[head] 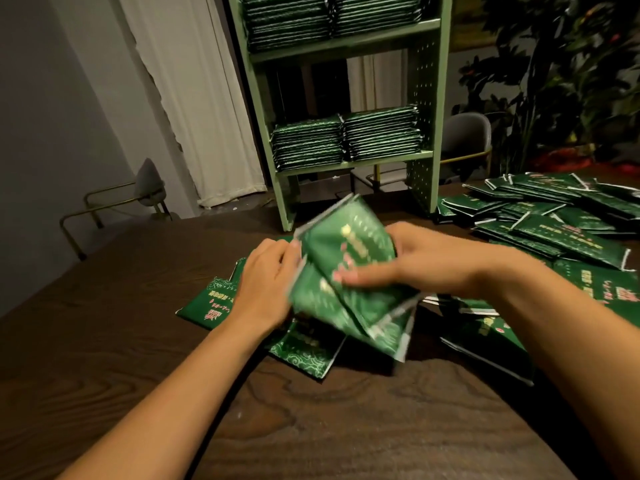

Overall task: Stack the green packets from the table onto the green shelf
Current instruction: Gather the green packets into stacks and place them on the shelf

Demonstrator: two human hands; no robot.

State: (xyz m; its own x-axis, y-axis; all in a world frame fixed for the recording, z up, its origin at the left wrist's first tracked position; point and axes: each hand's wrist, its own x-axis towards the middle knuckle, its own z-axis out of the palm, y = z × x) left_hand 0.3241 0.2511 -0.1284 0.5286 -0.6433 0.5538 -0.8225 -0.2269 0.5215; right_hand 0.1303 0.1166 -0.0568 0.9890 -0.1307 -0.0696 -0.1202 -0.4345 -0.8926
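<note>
A bundle of packets [341, 278] is held above the worktop [311, 427], at mid-scene, between both hands. The left hand [268, 282] is seen with its fingers curled against the bundle's left edge; the right hand [391, 261] is wrapped round the right side, thumb laid across the printed face. So the fingers of both hands are closed in a grasp on the bundle. The bundle is blurred and its packets are fanned, not yet flush; the two-sided grip is judged to serve squaring the edges before the lot is carried over. The shelf [427, 109] stands at the far side of the worktop, directly beyond the hands. Its lower level [353, 163] carries two neat side-by-side stacks with open space above them; the upper level [346, 38] appears packed nearly full. The lower level is therefore judged the likely destination. Loose packets [214, 299] lie flat beneath and to the left of the hands, and a large untidy heap [554, 220] is spread on the right, so much of the task remains. The flat, flexible packets are expected to slip sideways if gripped loosely. Two chairs, a curtain and foliage are visible beyond the worktop.
</note>
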